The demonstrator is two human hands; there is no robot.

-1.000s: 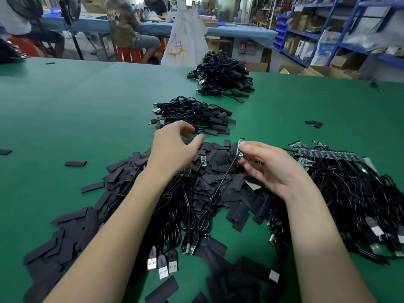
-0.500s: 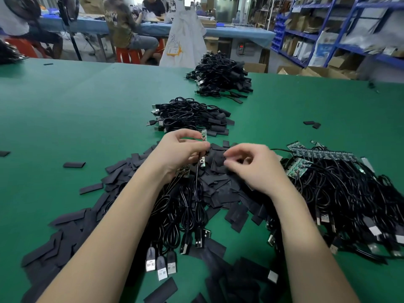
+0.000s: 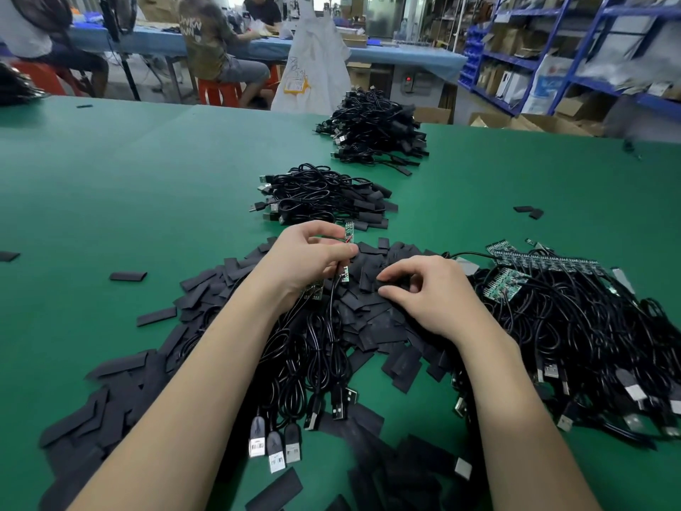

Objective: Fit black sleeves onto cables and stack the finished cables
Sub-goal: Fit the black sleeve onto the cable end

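Green table (image 3: 147,186) lies bare leftward; left hand (image 3: 306,260) pinches cable (image 3: 333,289), right hand (image 3: 431,293) pinches sleeve (image 3: 396,282).

A green tabletop (image 3: 110,186) fills the foreground. Beyond it stands a long blue-covered table (image 3: 368,55) with people seated at it on red stools (image 3: 217,92). A white bag (image 3: 313,64) hangs by that table. Blue shelving (image 3: 552,49) on the right holds boxes, and cardboard cartons (image 3: 530,121) sit on the floor below.
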